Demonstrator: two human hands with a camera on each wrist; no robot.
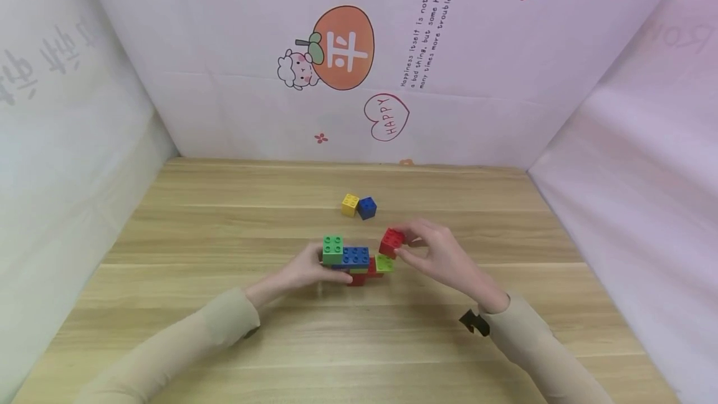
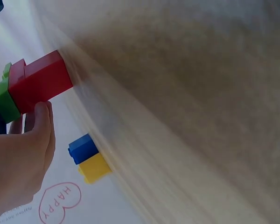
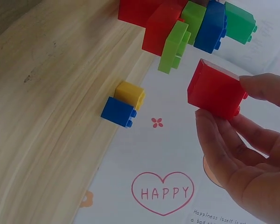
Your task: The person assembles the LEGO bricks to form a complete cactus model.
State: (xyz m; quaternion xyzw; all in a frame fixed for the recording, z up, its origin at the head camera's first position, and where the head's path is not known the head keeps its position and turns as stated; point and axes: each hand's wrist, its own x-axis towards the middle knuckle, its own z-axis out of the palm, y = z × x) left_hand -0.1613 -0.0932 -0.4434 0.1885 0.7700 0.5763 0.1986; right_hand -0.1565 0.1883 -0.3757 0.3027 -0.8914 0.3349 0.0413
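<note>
In the head view my left hand (image 1: 307, 267) grips a built-up stack of toy bricks from its left side. The stack has red bricks (image 2: 44, 79) at its base, a light green brick (image 3: 173, 48) on the right, a long blue brick (image 1: 356, 257) above, and a green brick (image 1: 333, 249) at the top left. My right hand (image 1: 437, 254) pinches a loose red brick (image 3: 214, 88) between thumb and fingers, studs up. That brick is held just above the light green one, with a gap between them in the right wrist view.
Farther back on the wooden table (image 1: 235, 217), a yellow brick (image 1: 350, 204) and a small blue brick (image 1: 367, 207) stand side by side. White printed sheeting (image 1: 235, 98) rises behind the table and along both sides.
</note>
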